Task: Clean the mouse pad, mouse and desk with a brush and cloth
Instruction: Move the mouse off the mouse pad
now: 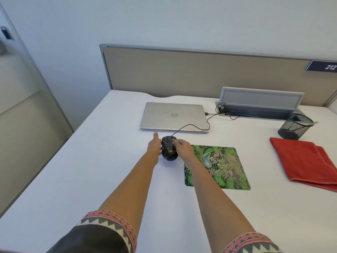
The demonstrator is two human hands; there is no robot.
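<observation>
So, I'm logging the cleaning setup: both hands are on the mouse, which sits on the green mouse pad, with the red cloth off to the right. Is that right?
Not quite. The head view shows the mouse on the bare desk, left of the mouse pad, not on it. The rest holds: the left hand and right hand are on the mouse, and the cloth lies off to the right.

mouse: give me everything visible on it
The mouse is black with small pale specks across its shell, wired; its thin black cable runs back over the closed laptop towards the desk's cable port. It sits on the white desk, left of the green mouse pad, not on it. The left hand rests against its left side; the right hand touches its top right. Whether it is lifted cannot be told.
</observation>
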